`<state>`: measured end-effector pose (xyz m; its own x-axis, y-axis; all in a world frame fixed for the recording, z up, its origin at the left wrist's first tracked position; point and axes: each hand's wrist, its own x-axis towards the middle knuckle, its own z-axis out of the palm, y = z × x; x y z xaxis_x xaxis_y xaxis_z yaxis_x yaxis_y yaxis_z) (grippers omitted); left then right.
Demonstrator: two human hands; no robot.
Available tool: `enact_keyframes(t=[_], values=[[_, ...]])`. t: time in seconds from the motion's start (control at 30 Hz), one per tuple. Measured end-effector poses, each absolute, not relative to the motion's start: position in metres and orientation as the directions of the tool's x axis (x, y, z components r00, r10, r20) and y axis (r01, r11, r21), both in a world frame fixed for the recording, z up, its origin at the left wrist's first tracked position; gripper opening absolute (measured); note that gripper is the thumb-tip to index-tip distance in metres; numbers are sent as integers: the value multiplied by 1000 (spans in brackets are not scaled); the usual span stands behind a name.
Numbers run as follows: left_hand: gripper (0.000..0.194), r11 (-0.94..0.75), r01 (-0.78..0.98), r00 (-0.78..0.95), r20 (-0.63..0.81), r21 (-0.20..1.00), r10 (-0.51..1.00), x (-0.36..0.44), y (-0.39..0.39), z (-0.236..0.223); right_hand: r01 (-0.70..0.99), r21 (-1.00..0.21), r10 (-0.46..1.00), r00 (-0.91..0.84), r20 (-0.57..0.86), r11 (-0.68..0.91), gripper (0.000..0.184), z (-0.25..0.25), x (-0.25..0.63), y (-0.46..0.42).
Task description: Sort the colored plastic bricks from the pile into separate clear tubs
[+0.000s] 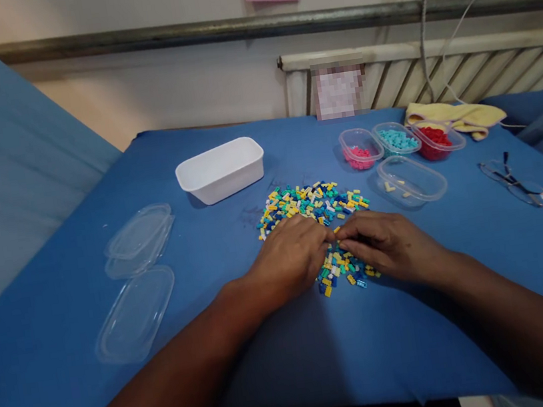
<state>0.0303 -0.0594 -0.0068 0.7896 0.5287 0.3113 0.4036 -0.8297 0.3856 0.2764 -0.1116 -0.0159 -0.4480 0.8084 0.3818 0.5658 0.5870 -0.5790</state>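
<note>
A loose pile of small plastic building bricks (302,202) in yellow, green, blue, white and pale tones spreads over the blue-covered table. My left hand (291,254) lies across the middle of the pile, fingers curled, their tips partly hidden. Facing it from the right, my right hand (390,240) has thumb and forefinger pinched together. The fingertips of both hands nearly meet above the bricks. A small yellow brick (336,229) shows at the right fingertips; whether it is gripped or lies behind them is unclear. More bricks (334,269) lie below the hands, nearer to me.
A white tub (227,176) stands behind the pile. Clear containers hold pink bricks (359,158), turquoise bricks (398,140) and red bricks (435,139); another container (424,192) has several pale yellow ones. Clear lids (136,317) lie left. Glasses (518,181) and a yellow cloth (461,115) are right.
</note>
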Motion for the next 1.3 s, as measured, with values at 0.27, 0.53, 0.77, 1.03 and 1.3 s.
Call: enact_keyframes(t=[0.27, 0.53, 0.77, 1.03, 1.3], values=[[8, -573, 316, 620, 292, 756, 728, 35, -71, 3, 506, -594, 780, -377, 500, 625, 8, -14, 266, -116], [2, -641, 309, 606, 374, 703, 702, 30, -70, -1, 514, -542, 743, -381, 550, 665, 13, -6, 268, -115], [8, -599, 443, 369, 473, 667, 800, 10, -39, -1, 875, -351, 677, 37, 735, 333, 13, 10, 337, -99], [15, -270, 400, 9, 291, 876, 957, -4, -3, -7, 890, -438, 691, 238, 682, 126, 26, -6, 378, -85], [19, -231, 420, -15, 261, 878, 965, -7, 1, -9, 886, -450, 733, 234, 639, 109, 27, -10, 379, -81]])
